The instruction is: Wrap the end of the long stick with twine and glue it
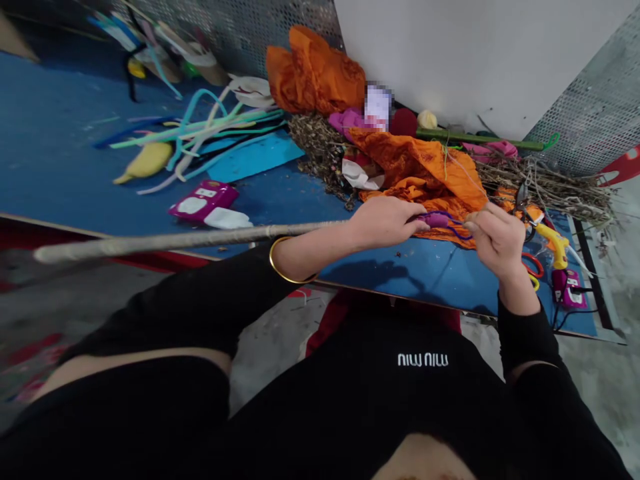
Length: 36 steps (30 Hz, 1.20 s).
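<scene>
Fingers [416, 211] of the left hand [384, 221] are closed on a soft-looking, rounded pink wrap [436, 221], with thin purple cord [459, 233] curving in loops around it. Opposite, just beyond the wrap, the right hand [497, 239] has its thumb and forefinger together at the cord's far side; whether they also grip a finer strand, I cannot tell. The wrap and cord sit between the two hands, above the near edge of the smooth blue table [390, 275].

A long, rough, pale stick [175, 241] reaches sideways from behind the left forearm, its blunt end well apart from the fingers; its other end is hidden. A smooth, round gold bangle [273, 260] circles that forearm.

Right behind the fingertips lies crumpled orange cloth [425, 167], creased into thin folds, and past it brittle, tangled dry twigs [560, 190]. To the outer side of the right fingers are a yellow plastic glue gun [554, 241] and scissors [534, 265] with a red loop handle. Farther off beyond the left wrist lie a glossy purple packet [205, 201], a plump yellow balloon [150, 160] and a spread of long, limp balloons [200, 130] on a flat, bright blue sheet [255, 157].
</scene>
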Each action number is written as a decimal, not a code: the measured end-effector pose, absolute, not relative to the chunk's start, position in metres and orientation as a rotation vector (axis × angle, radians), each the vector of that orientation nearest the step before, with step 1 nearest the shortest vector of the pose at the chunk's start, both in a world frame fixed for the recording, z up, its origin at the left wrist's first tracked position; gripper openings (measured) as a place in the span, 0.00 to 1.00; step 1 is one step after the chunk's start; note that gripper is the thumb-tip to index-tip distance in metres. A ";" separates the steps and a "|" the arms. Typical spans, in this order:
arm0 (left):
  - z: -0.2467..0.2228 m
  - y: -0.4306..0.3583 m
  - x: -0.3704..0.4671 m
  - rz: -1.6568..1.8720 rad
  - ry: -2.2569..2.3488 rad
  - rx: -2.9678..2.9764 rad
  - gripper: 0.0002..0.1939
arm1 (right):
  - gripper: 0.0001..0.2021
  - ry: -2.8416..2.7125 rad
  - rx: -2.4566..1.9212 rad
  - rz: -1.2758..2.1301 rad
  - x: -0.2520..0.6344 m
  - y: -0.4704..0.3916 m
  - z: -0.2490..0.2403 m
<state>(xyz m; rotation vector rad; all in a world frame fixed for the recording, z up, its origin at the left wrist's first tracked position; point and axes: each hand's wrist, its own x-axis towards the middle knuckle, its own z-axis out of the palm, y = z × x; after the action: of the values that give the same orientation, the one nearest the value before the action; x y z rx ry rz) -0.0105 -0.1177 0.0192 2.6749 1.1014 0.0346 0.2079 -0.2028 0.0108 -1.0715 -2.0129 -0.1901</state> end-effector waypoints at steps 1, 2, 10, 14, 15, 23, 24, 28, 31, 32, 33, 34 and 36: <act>0.019 -0.116 -0.010 0.073 1.110 2.645 0.23 | 0.14 -2.032 -1.064 -0.295 0.206 -0.209 0.007; 0.020 -0.113 -0.009 0.112 1.104 2.610 0.22 | 0.13 -2.044 -1.058 -0.387 0.204 -0.214 0.002; 0.016 -0.100 -0.007 0.336 0.821 2.083 0.23 | 0.13 -1.982 -1.184 -0.291 0.186 -0.225 -0.071; 0.013 -0.097 -0.008 0.323 0.871 2.036 0.31 | 0.13 -1.849 -1.173 0.138 0.186 -0.226 -0.082; 0.012 -0.096 -0.007 0.336 0.885 2.038 0.31 | 0.13 -1.796 -1.135 0.216 0.186 -0.228 -0.080; 0.004 -0.093 0.000 0.247 0.930 2.016 0.37 | 0.33 -1.178 -0.735 0.781 0.156 -0.229 -0.040; 0.006 -0.094 0.000 0.242 0.918 1.999 0.39 | 0.32 -1.074 -0.723 0.845 0.153 -0.225 -0.037; 0.013 -0.099 -0.006 0.188 0.834 1.971 0.43 | 0.28 -0.695 -0.731 1.037 0.155 -0.214 -0.043; 0.014 -0.102 -0.010 0.124 0.787 1.962 0.44 | 0.25 -0.543 -0.724 1.164 0.168 -0.208 -0.058; 0.014 -0.103 -0.011 0.113 0.776 1.958 0.44 | 0.24 -0.508 -0.729 1.196 0.172 -0.207 -0.062; 0.014 -0.104 -0.012 0.104 0.760 1.951 0.44 | 0.25 -0.474 -0.733 1.222 0.175 -0.204 -0.066; 0.013 -0.106 -0.013 0.097 0.739 1.941 0.43 | 0.25 -0.441 -0.734 1.244 0.178 -0.202 -0.068; 0.012 -0.109 -0.013 0.079 0.686 1.924 0.38 | 0.28 -0.391 -0.724 1.293 0.182 -0.196 -0.071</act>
<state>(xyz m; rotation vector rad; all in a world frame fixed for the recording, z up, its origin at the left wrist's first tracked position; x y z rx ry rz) -0.0132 -0.1090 0.0115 1.9244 0.6859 0.0794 0.1818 -0.1959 -0.0712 -0.7235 -0.3914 1.2929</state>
